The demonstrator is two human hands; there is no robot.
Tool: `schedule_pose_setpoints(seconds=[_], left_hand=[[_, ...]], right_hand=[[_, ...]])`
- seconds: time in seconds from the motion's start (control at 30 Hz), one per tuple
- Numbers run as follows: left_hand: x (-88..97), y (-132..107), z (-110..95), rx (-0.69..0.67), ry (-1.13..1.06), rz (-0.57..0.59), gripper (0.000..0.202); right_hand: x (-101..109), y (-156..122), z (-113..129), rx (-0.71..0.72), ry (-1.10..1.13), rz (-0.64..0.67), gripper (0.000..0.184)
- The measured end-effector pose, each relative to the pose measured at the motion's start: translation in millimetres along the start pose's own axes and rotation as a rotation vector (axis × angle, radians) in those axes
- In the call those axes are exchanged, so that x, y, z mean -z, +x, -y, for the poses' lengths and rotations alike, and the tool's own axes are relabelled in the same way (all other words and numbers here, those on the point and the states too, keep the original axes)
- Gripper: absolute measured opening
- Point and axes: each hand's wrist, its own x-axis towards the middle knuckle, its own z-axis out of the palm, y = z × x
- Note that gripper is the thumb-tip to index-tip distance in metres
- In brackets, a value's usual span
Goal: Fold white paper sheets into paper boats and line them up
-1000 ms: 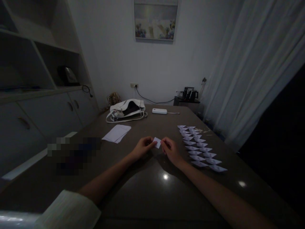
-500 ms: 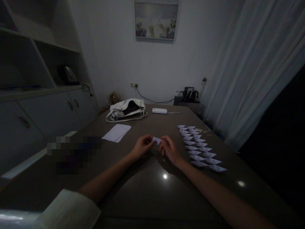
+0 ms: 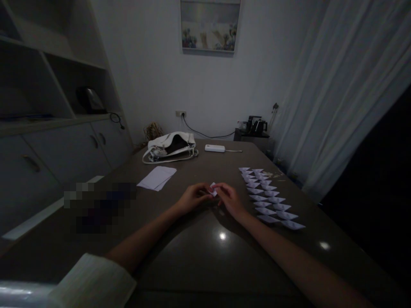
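Observation:
A small folded piece of white paper is between my hands, above the middle of the table. My left hand pinches it from the left, thumb and fingers closed on its edge. From the right, my right hand has its fingertips closed on the same paper, partly covering it. The paper's exact shape is hard to make out. To the right stand folded paper boats in two rows running away from me. Left of my hands lies a stack of white paper sheets.
A white handbag lies at the far left of the brown table. Behind my hands is a white device with a strap. A blurred-out patch covers something at the left. Kettles stand beyond the table's far right corner.
The paper has turned from lying flat and wide to a narrower, tilted position. My right fingers have moved over its top, closer to my left fingers.

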Motion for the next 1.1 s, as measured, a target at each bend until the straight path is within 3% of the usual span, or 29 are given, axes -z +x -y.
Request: schedule_pose_setpoints(seconds=[0.27,0.6,1.1], left_hand=[[1.8,0.2,-3.7,0.021,0.040,-0.054,0.027],[3.7,0.4,-5.6,0.011,0.092,-0.112,0.028],[3.6,3.1,-0.4,0.083,-0.154,-0.169,0.034]], right_hand=[[1.2,-1.2,2.8,-0.008,0.053,0.056,0.022],[-2.4,-2.9,3.9,-0.023,0.062,0.016,0.016],[-0.1,-0.5,3.7,0.035,-0.042,-0.048,0.025]])
